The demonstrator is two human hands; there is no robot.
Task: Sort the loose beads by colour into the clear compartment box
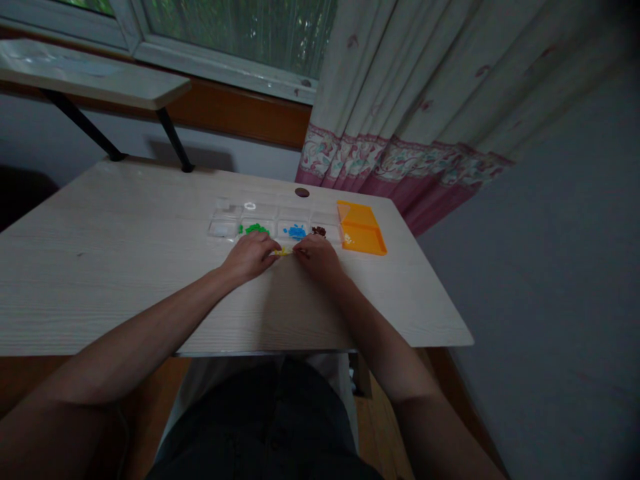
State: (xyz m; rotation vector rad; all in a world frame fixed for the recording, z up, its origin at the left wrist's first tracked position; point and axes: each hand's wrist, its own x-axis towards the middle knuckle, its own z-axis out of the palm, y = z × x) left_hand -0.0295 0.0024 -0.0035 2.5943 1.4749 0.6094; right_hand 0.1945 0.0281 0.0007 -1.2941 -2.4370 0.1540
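Above the near side of the table, my left hand [250, 257] and my right hand [319, 257] face each other with bent, closed fingers. Between their fingertips is a small yellow piece [283, 251], too small to name. The left fingers pinch its left end. At its right end are my right fingertips, partly hiding what they grip. Just beyond the hands stand clear plastic boxes holding small green pieces [257, 229], blue pieces [296, 231] and dark brown pieces [319, 231]. My right hand partly covers the box with the brown ones.
An orange open case [364, 238] lies to the right, with a few pale bits near its left edge. A clear compartment [223, 229] sits at the left of the row. Behind is a round brown disc [302, 193] on the table [150, 267]. A raised shelf [100, 73] stands back left.
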